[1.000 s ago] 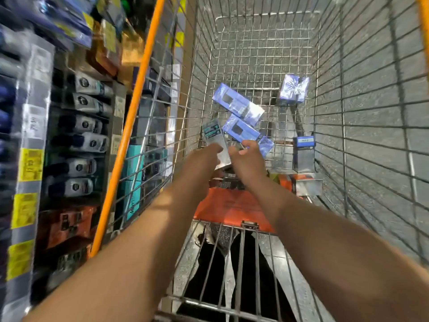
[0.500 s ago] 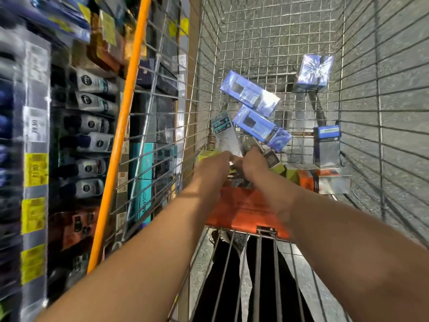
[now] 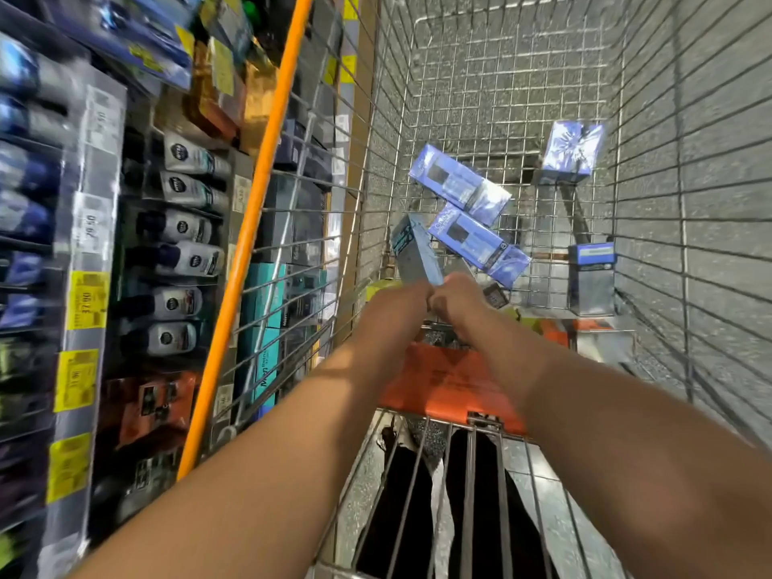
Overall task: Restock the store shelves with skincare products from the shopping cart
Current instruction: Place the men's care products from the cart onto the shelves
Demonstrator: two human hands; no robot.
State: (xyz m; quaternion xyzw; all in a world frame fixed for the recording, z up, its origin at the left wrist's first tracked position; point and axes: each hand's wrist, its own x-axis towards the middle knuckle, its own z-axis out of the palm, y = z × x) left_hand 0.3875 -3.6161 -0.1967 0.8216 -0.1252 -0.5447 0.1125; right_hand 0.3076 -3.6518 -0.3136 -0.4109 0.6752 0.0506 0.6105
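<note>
Head view, looking down into a wire shopping cart (image 3: 651,169) standing alongside store shelves (image 3: 100,227). Both forearms reach into the basket and the two hands meet near the cart's near end, touching one another. The left hand (image 3: 401,302) grips the lower end of a grey box with a teal label (image 3: 415,254), which stands tilted, its top leaning away and to the left. The right hand (image 3: 457,300) is curled beside it, against the same box's lower end; the fingers are hidden behind the knuckles, so whether it pinches the box or another item cannot be told.

Remaining stock on the cart floor: two long blue boxes (image 3: 459,183) (image 3: 480,244) lying diagonally, one just beyond the other, the nearer one just beside the held box. A blue cube-shaped box (image 3: 572,150) sits well apart at the far right. A grey box with a blue top (image 3: 591,277) stands upright by the right wall. An orange flap (image 3: 443,382) lies below the wrists.

The shelves at left carry rows of tubes (image 3: 184,227) lying on their sides, teal boxes (image 3: 267,319) and yellow price tags (image 3: 85,300), partly blurred.
</note>
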